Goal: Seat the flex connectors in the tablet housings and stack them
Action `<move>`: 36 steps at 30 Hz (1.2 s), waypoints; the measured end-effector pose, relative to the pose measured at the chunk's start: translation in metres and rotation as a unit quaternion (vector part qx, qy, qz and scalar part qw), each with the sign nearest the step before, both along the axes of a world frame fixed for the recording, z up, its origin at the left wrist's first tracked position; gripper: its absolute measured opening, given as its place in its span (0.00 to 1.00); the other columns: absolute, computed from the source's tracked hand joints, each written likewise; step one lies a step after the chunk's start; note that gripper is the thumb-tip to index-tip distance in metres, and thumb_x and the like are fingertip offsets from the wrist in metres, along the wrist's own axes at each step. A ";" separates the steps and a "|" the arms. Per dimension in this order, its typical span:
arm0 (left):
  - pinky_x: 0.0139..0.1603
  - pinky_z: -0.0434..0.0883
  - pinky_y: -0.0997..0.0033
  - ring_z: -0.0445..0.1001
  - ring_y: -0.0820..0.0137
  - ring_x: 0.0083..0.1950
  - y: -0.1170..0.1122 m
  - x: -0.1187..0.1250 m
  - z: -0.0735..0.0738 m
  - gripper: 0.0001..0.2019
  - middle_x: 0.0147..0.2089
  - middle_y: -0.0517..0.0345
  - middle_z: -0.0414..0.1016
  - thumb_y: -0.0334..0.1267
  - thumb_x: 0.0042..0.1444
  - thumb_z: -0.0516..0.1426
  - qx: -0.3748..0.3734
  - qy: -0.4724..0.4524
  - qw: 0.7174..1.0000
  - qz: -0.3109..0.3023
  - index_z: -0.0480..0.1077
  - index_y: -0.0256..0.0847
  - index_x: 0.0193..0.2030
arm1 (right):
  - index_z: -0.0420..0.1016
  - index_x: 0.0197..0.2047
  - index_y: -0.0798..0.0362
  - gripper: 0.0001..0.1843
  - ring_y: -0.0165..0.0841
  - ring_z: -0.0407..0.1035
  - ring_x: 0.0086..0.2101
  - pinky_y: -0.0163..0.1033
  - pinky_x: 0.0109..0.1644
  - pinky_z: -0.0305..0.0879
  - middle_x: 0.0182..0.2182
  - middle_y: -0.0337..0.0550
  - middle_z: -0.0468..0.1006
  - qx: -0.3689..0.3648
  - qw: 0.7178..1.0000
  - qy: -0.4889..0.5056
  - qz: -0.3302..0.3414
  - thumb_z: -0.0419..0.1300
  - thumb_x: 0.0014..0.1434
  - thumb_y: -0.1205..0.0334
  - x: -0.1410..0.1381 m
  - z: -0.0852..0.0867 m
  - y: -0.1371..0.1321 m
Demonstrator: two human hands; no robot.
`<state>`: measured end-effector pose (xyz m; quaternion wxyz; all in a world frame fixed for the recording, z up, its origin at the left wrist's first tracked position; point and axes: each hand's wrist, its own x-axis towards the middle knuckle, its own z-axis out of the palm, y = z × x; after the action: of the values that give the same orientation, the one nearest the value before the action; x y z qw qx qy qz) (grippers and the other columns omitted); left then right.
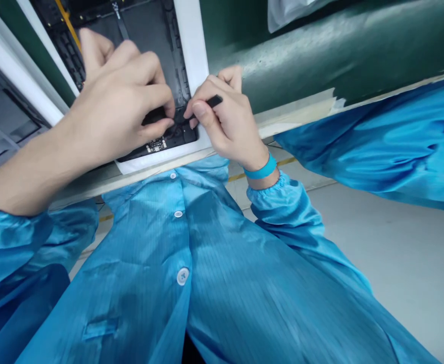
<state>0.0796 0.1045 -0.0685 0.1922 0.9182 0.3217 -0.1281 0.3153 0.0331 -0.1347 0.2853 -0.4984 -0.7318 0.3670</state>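
In front of me an opened flat electronic device [146, 25] lies in a white frame [193, 45], its dark inside showing. My left hand [127, 96] reaches over it, thumb and index finger pinched close to the near right corner. Whatever lies between those fingertips is too small or hidden to tell. My right hand [225, 111] grips a thin black stick-like tool [214, 101], whose rear end sticks out above the thumb. Its front end is lost among the fingers at that same corner. A small circuit board part [156, 146] shows below my left hand.
A second similar device [2, 121] in a white frame lies at the left. The green work surface [301, 71] has a taped front edge [301, 114]. White plastic wrapping [290, 12] lies at the top. Another person's blue sleeve or garment [388, 141] is at the right.
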 end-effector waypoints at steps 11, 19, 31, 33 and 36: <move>0.69 0.64 0.35 0.71 0.50 0.62 0.010 0.028 -0.002 0.23 0.45 0.49 0.79 0.49 0.78 0.51 -0.067 0.005 0.997 0.032 0.83 0.40 0.43 | 0.80 0.45 0.43 0.34 0.32 0.82 0.44 0.44 0.68 0.73 0.37 0.36 0.85 -0.020 0.993 0.071 -0.095 0.41 0.84 0.31 0.002 0.010 -0.008; 0.81 0.49 0.28 0.75 0.46 0.66 0.010 0.024 -0.005 0.22 0.34 0.56 0.66 0.51 0.67 0.53 -0.081 -0.098 0.990 0.054 0.78 0.37 0.34 | 0.81 0.45 0.44 0.15 0.19 0.80 0.45 0.30 0.70 0.66 0.35 0.25 0.83 -0.107 0.980 0.132 -0.105 0.57 0.84 0.60 0.004 0.020 -0.007; 0.74 0.41 0.10 0.77 0.38 0.68 0.018 0.038 0.006 0.25 0.33 0.59 0.75 0.49 0.70 0.51 -0.048 0.004 0.999 -0.002 0.83 0.33 0.37 | 0.84 0.42 0.47 0.14 0.19 0.80 0.53 0.33 0.75 0.63 0.32 0.22 0.82 -0.146 0.969 0.153 -0.131 0.60 0.81 0.67 0.001 0.031 -0.005; 0.75 0.41 0.10 0.77 0.39 0.68 0.021 0.040 0.004 0.23 0.36 0.60 0.81 0.47 0.71 0.52 -0.043 0.023 0.999 -0.015 0.82 0.34 0.36 | 0.84 0.42 0.45 0.13 0.19 0.81 0.56 0.33 0.76 0.62 0.33 0.21 0.84 -0.161 0.964 0.163 -0.136 0.62 0.81 0.64 0.001 0.029 -0.005; 0.78 0.41 0.11 0.79 0.39 0.67 0.025 0.043 -0.001 0.17 0.34 0.60 0.81 0.42 0.68 0.58 -0.035 0.021 0.999 -0.033 0.81 0.34 0.33 | 0.83 0.42 0.44 0.12 0.20 0.80 0.57 0.34 0.76 0.63 0.34 0.22 0.85 -0.151 0.967 0.158 -0.134 0.64 0.81 0.59 0.003 0.024 -0.006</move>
<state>0.1228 0.1291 -0.0691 0.2130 0.9183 0.2903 -0.1643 0.3179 0.0269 -0.1105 0.3652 -0.5646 -0.5406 0.5056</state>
